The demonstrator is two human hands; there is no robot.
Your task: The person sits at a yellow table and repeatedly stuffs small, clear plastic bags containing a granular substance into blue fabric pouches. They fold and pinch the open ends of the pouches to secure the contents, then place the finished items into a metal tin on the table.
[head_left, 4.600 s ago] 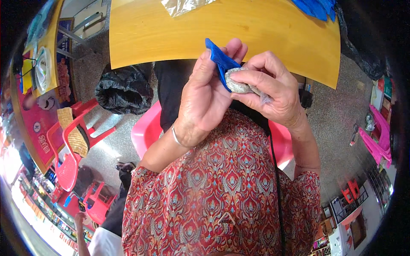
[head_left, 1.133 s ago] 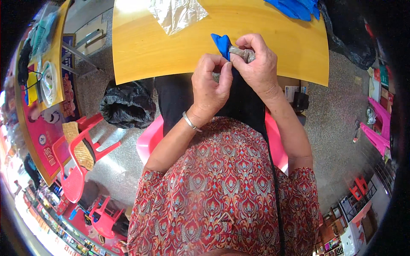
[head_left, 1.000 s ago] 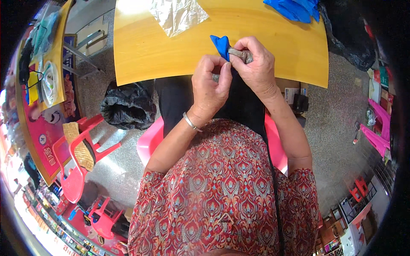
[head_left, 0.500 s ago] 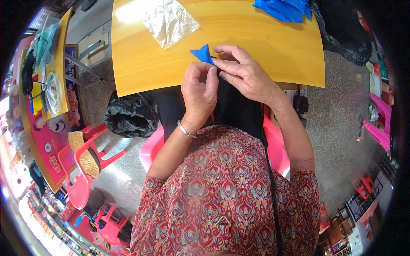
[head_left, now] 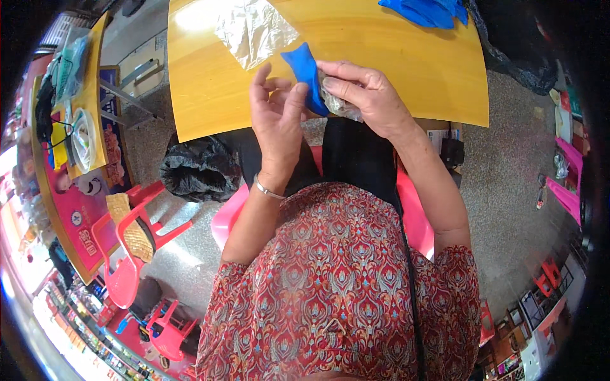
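Observation:
A narrow blue piece, seemingly cloth (head_left: 304, 68), with a forked, tail-like far end, stands over the near edge of the yellow table between my hands. Against its right side, my right hand (head_left: 372, 95) grips a crumpled clear plastic bag (head_left: 337, 106) with something brownish showing in it; the index fingertip reaches the blue piece. My left hand (head_left: 278, 111) is on the other side, its fingers spread and its thumb against the blue piece's left edge. Part of the bag is hidden under my right thumb and fingers.
The yellow table (head_left: 406, 76) bears a flattened clear plastic bag (head_left: 251, 32) and a blue heap (head_left: 429, 11) at its far right. A black bag (head_left: 200, 171) sits left of my legs, beside a pink chair (head_left: 124, 270). More black plastic (head_left: 515, 51) hangs at the right.
My left hand has loosened its pinch and moved left, fingers spreading. More of the blue piece now shows, and the crumpled bag has come into sight in my right hand.

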